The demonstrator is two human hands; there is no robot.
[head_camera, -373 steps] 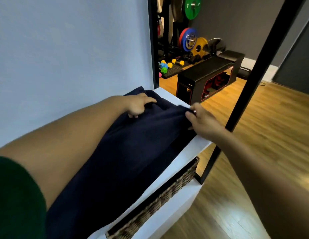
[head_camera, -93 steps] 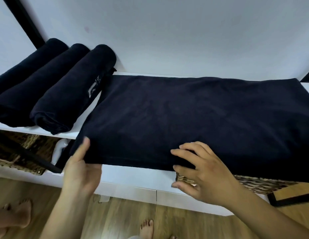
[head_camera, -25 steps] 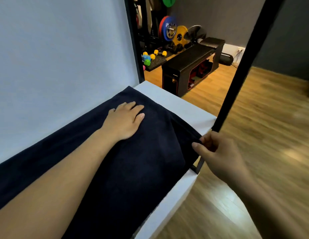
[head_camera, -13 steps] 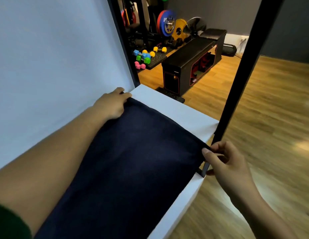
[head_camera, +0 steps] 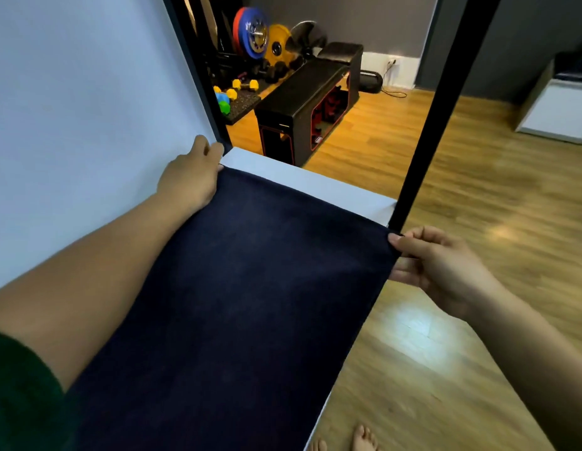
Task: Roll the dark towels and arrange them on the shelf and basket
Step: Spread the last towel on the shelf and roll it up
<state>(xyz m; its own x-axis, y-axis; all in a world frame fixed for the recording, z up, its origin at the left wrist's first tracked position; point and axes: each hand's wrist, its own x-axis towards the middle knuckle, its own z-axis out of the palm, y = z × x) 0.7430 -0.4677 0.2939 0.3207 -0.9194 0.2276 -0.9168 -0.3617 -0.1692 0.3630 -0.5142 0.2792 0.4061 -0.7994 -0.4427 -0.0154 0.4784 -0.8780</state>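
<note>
The end of the dark towel (head_camera: 250, 288) has been pulled taut: the left hand (head_camera: 188, 180) grips its far corner and the right hand (head_camera: 436, 271) pinches the near one. Spread on the shelf (head_camera: 315, 180) between the hands, it looks soft, limp and light, so the corners are the best place to hold it.

One dark towel (head_camera: 250, 304); one shelf (head_camera: 302, 180); two hands: left hand (head_camera: 188, 180), right hand (head_camera: 439, 268); two black posts (head_camera: 445, 92); two bare feet (head_camera: 364, 439).

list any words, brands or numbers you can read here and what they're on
No text can be read in this view.
Any marks on the blue weight plate are too blurred to read.
No label shows on the dark towel.
</note>
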